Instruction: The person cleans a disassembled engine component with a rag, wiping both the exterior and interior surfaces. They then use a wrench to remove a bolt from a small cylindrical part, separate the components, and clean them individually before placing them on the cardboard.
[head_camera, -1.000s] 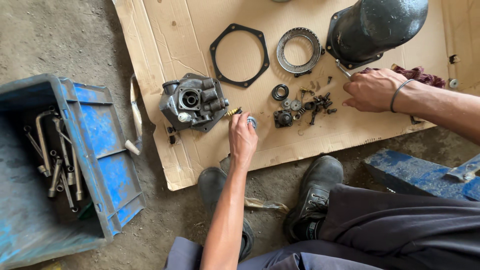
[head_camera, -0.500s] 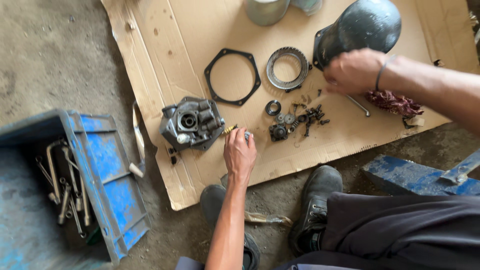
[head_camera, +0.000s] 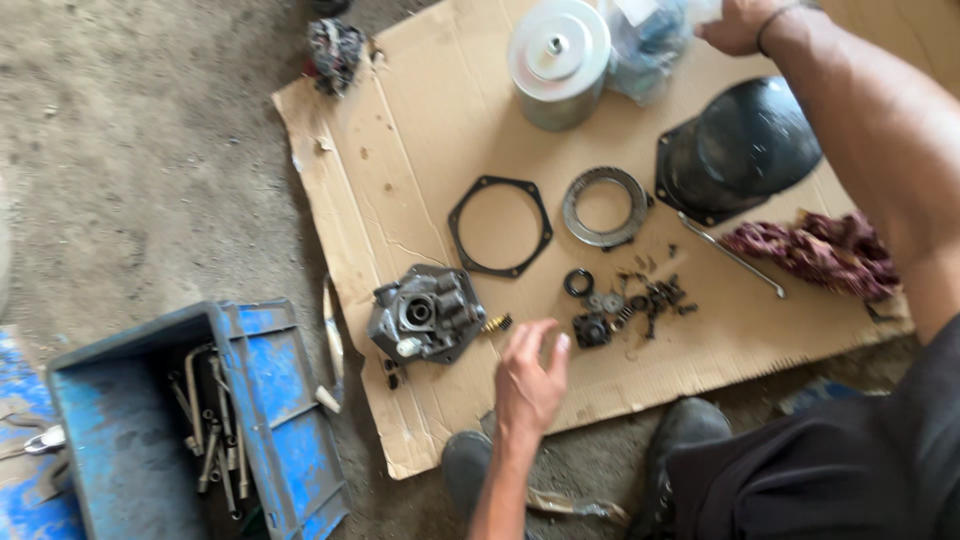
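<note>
Reaching with the right hand (head_camera: 735, 22) to the far edge of the cardboard sheet (head_camera: 420, 120), fingers on a clear plastic bag (head_camera: 648, 42) with bluish contents; whether the grip is closed on it cannot be told, being cut by the frame edge. Bag judged light, soft and slippery; best taken by a bunched fold near its top.

Hovering with the left hand (head_camera: 530, 380) just right of the grey pump housing (head_camera: 425, 315), fingers spread, holding nothing. Housing judged cast metal, heavy, stiff, probably oily; best lifted by the body with a full grip, not by the small brass-coloured fitting (head_camera: 497, 323) at its right side.

Counted, relative to the housing:
- one black hexagonal gasket (head_camera: 500, 227), up and right; thin, likely flexible, easily bent.
- one toothed metal ring (head_camera: 605, 207), beyond the gasket.
- one black rubber seal ring (head_camera: 578, 283), right.
- one cluster of small screws and washers (head_camera: 645, 298), further right; number not countable.
- one black domed cover (head_camera: 740, 150), far right.
- one silver canister (head_camera: 557, 62), far beyond.
- one red rag (head_camera: 810, 250), far right, with one thin metal tool (head_camera: 735, 257) beside it.
- one blue crate (head_camera: 200, 420) of tools, left, on the floor.
</note>
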